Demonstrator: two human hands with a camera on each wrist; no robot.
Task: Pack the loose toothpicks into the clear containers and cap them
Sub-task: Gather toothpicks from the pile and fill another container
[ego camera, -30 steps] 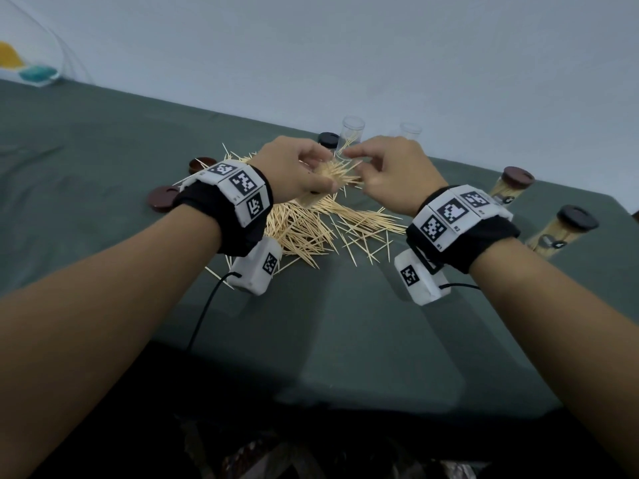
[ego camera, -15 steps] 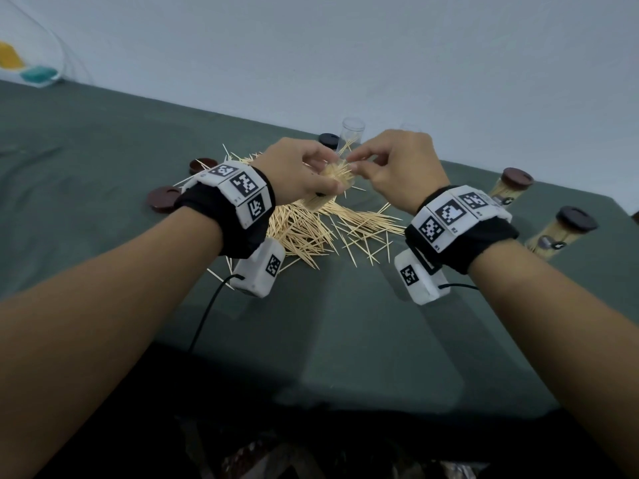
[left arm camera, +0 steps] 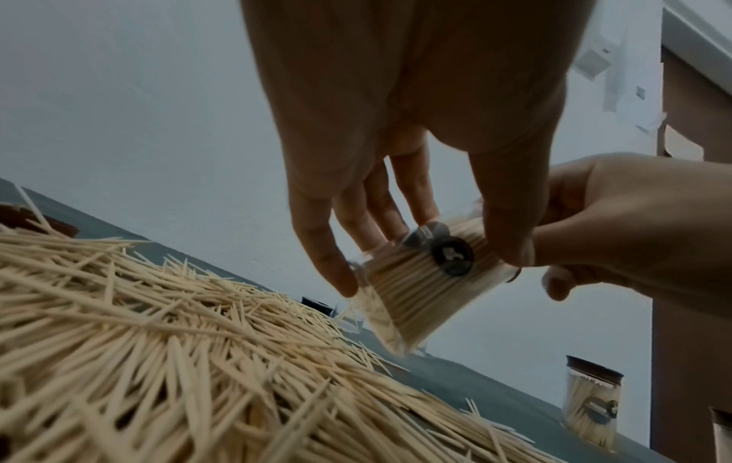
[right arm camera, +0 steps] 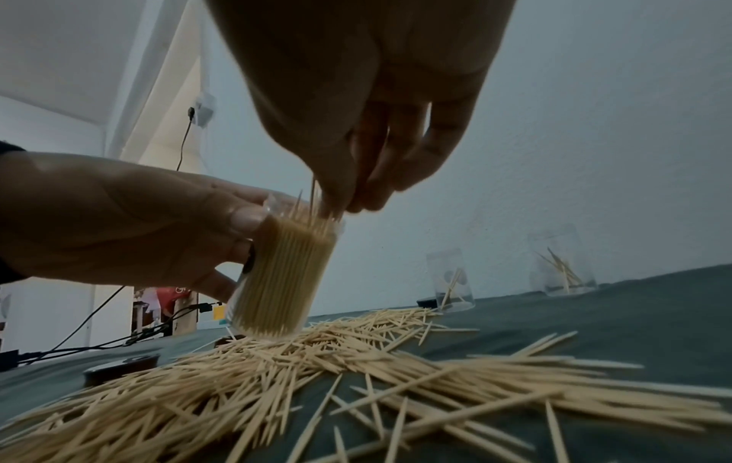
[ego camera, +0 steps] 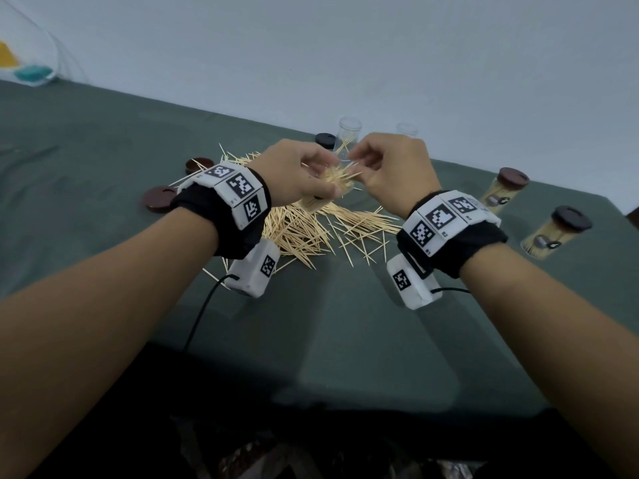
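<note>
The left hand (ego camera: 297, 178) grips a clear container (right arm camera: 281, 275) packed with toothpicks, tilted just above the loose pile (ego camera: 311, 233) on the green surface (ego camera: 345, 323). The right hand (ego camera: 390, 174) pinches a few toothpicks (right arm camera: 313, 200) at its open mouth. Two capped containers (ego camera: 505, 195) stand off right.
</note>
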